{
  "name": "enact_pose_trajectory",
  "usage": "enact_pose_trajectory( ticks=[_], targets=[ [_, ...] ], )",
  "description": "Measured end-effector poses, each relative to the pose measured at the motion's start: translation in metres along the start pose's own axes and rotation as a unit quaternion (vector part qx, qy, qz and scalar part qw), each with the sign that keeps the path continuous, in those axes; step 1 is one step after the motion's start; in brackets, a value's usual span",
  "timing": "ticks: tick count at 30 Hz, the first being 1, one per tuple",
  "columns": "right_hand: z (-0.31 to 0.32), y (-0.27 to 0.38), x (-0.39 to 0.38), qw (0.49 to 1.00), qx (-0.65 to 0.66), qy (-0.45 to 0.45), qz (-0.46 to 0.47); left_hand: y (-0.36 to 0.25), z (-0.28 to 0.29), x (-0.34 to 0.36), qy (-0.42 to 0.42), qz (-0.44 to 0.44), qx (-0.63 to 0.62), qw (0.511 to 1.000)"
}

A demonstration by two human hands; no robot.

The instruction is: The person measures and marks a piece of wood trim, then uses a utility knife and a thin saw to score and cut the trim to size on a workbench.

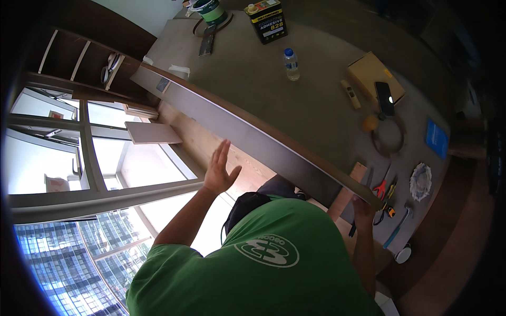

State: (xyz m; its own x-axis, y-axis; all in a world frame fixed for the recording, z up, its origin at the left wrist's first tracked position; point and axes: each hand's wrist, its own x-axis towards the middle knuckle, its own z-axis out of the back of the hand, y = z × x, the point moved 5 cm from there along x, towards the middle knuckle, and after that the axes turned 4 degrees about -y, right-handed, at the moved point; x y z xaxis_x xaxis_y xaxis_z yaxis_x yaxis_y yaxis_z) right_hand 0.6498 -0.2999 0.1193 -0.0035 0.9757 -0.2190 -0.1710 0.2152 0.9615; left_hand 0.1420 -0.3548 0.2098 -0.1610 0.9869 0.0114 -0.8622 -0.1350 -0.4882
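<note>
A long narrow board with a grey face and a brown edge runs slantwise along the near side of the table. Its right end is in my right hand, the fingers closed on it and partly hidden. My left hand is raised off the board's near face, fingers stretched and thumb apart, holding nothing. A pale wooden strip lies by the board's right end. Close to my right hand are red-handled scissors, a yellow-and-black tape measure and a blue-handled hammer.
On the grey table stand a black tin, a water bottle and a green tub. Farther right lie a cardboard box, a phone, a coiled strip and a glass dish. Windows line the left.
</note>
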Motion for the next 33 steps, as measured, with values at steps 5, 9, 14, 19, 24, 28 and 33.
enact_pose_trajectory(
  ticks=[5, 9, 14, 19, 24, 28, 33],
  targets=[
    [0.006, -0.022, 0.001, 0.996, -0.068, -0.033, 0.051, 0.003, 0.073, 0.093, -0.184, -0.168, 0.145, 0.958],
    [0.0, -0.012, -0.005, 0.998, 0.04, -0.044, 0.007, 0.019, 0.105, 0.154, -0.11, -0.255, 0.226, 0.934],
    [-0.015, 0.02, -0.007, 0.992, -0.055, -0.112, -0.031, 0.029, 0.117, 0.189, -0.115, -0.371, 0.088, 0.917],
    [-0.017, 0.008, -0.01, 0.984, -0.008, -0.15, -0.097, 0.044, 0.121, 0.21, -0.09, -0.395, 0.046, 0.913],
    [-0.009, -0.017, -0.001, 0.979, -0.093, -0.146, -0.108, 0.05, 0.119, 0.227, -0.048, -0.392, 0.054, 0.917],
    [-0.033, -0.005, 0.014, 0.984, -0.039, -0.111, -0.137, 0.056, 0.117, 0.246, -0.028, -0.403, 0.091, 0.91],
    [0.014, -0.025, 0.001, 0.958, -0.095, -0.245, -0.111, 0.001, 0.065, 0.293, -0.003, -0.447, 0.067, 0.892]
  ],
)
